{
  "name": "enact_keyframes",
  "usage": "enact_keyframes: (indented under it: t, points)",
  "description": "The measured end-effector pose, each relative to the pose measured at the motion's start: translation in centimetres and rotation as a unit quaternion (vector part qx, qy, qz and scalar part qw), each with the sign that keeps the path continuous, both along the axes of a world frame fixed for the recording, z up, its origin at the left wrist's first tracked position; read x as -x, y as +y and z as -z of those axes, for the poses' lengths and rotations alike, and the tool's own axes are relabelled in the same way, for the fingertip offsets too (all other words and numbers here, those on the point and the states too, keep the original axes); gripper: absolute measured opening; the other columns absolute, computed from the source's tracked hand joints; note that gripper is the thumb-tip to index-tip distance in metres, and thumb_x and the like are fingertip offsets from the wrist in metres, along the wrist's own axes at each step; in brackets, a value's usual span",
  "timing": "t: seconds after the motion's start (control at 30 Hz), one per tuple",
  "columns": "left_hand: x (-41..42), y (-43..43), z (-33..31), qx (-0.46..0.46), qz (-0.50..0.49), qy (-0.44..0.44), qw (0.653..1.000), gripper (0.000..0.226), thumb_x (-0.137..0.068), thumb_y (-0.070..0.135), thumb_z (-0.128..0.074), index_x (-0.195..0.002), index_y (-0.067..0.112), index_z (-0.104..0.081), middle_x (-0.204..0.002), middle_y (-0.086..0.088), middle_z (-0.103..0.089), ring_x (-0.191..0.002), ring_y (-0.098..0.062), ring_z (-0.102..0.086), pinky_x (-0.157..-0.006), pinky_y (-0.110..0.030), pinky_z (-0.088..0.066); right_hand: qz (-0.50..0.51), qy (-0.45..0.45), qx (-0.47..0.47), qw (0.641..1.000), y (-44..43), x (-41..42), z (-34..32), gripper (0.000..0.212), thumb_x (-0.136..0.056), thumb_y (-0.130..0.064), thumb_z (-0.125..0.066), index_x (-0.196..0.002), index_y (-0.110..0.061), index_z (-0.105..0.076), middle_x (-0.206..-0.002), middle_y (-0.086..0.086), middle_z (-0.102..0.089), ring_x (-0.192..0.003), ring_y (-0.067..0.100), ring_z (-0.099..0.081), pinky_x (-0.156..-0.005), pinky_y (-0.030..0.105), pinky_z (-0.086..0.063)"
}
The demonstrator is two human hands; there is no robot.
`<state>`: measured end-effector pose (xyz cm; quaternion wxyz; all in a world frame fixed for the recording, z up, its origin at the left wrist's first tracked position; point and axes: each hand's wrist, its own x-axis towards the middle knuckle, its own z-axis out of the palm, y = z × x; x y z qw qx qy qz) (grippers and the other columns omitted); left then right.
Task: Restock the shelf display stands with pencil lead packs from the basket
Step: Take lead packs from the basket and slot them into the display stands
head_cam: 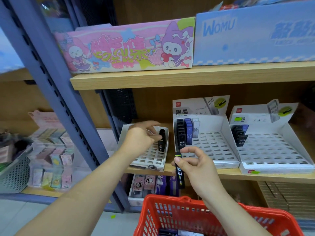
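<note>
Three white slotted display stands sit on the middle wooden shelf. My left hand (142, 136) is over the left stand (150, 158) and pinches a black lead pack (161, 141) standing in its right column. My right hand (194, 166) pinches another black lead pack (179, 168) with a green band, upright in front of the shelf edge. The middle stand (211, 143) holds black, blue and clear packs at its left. The right stand (272, 147) holds a few dark packs at its top left. The red basket (170, 213) is below, with packs at its bottom.
A grey-blue metal upright (56, 92) runs diagonally at left. A pink cartoon box (126, 48) and a blue box (255, 33) stand on the upper shelf. Boxed goods (153, 186) fill the shelf below. A grey basket (15, 174) and small pastel boxes lie at far left.
</note>
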<state>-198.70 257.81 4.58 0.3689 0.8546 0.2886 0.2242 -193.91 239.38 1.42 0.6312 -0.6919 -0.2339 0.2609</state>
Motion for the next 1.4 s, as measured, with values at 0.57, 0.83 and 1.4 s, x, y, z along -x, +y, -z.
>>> enact_keyframes:
  t: [0.57, 0.83, 1.4]
  points:
    - [3.2, -1.0, -3.3, 0.154, 0.165, 0.133, 0.965, 0.010, -0.083, 0.001, -0.069, -0.092, 0.001, -0.070, -0.072, -0.010, -0.067, -0.061, -0.009, -0.065, -0.067, -0.021, -0.057, 0.014, -0.112, -0.016, 0.994, 2.4, 1.4, 0.9, 0.022, -0.082, -0.020, -0.078, -0.088, -0.026, -0.058, -0.079, -0.006, -0.068, -0.075, 0.000, -0.063, -0.067, 0.016, -0.051]
    - [2.7, 1.1, -1.4, 0.014, 0.003, -0.009, 1.000, 0.027, -0.082, 0.005, -0.071, -0.073, 0.030, -0.069, -0.081, 0.009, -0.070, -0.082, -0.010, -0.066, -0.084, -0.026, -0.053, -0.109, -0.428, 0.273, 0.855, 2.8, 2.2, 4.1, 0.055, -0.100, -0.019, -0.050, -0.149, -0.033, -0.033, -0.148, -0.008, -0.033, -0.133, 0.014, -0.033, -0.106, 0.028, -0.040]
    - [1.0, -0.5, 1.6, -0.037, 0.034, 0.032, 0.998, 0.017, -0.088, 0.012, -0.066, -0.100, 0.021, -0.075, -0.099, 0.010, -0.069, -0.102, -0.005, -0.060, -0.093, -0.015, -0.041, -0.063, -0.452, 0.292, 0.840, 3.8, 0.4, 5.2, 0.011, -0.099, -0.020, -0.054, -0.106, -0.023, -0.062, -0.100, -0.004, -0.063, -0.090, 0.013, -0.061, -0.074, 0.021, -0.046]
